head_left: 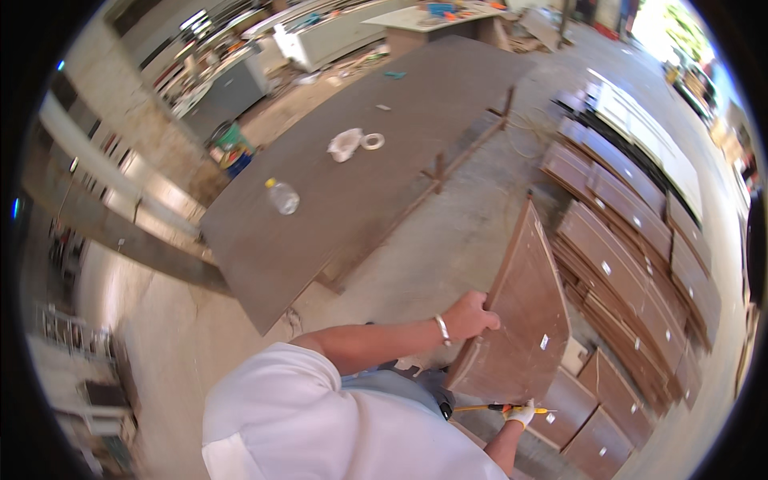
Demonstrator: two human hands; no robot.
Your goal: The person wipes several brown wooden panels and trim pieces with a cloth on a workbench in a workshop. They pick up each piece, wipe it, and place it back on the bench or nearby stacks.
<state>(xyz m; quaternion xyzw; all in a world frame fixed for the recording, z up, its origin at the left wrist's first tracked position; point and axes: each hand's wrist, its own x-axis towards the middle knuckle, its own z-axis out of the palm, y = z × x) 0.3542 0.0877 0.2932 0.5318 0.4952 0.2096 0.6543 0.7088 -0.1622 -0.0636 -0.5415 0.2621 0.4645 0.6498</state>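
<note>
Fingers of left hand [474,314] clamped on brown panel [524,320], right hand [520,414] around yellow tool [496,409], stacked panels [632,264] alongside.

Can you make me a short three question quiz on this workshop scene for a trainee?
1. True or false: the left hand grips the edge of the tilted brown panel.
2. What does the right hand hold? A) a tape roll B) a slim yellow tool C) a bottle
3. Which clear item lies on the big work table nearest the person?

Key
1. True.
2. B, the slim yellow tool.
3. The plastic bottle.
</note>
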